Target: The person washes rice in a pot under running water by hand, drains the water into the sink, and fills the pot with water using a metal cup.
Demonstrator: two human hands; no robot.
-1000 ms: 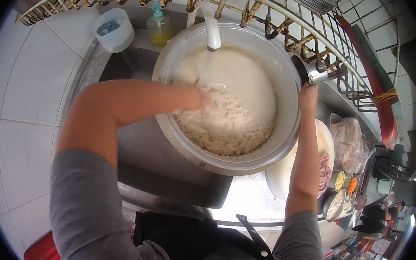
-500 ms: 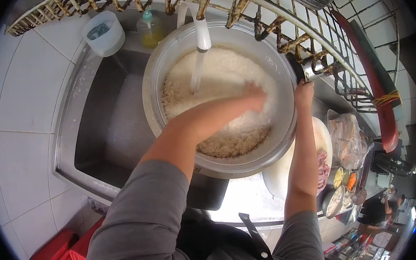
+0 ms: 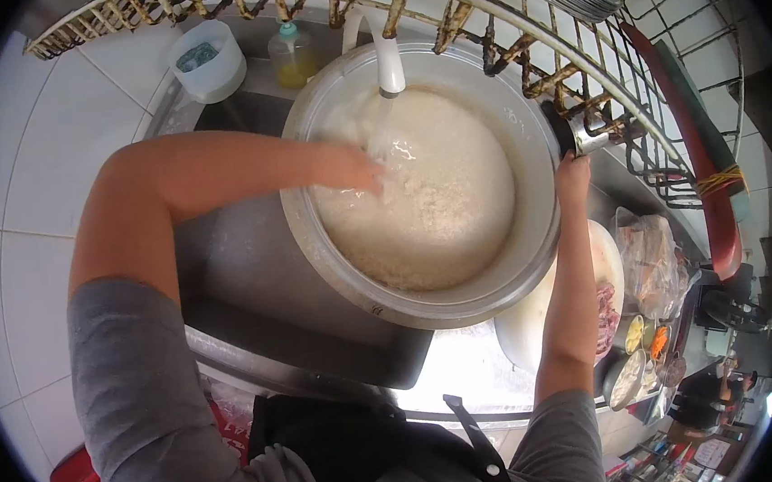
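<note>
Short, creased grey sleeves (image 3: 148,387) leave the forearms (image 3: 226,167) bare, as are the left hand (image 3: 353,169) and right hand (image 3: 573,172); a black apron (image 3: 325,445) covers the front; its narrow dark strap (image 3: 470,429) carries a small, round, pale button (image 3: 492,470).

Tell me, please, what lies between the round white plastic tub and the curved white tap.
The head view shows a clear, teal-topped pump bottle, then the rim of the large round metal pot.
</note>
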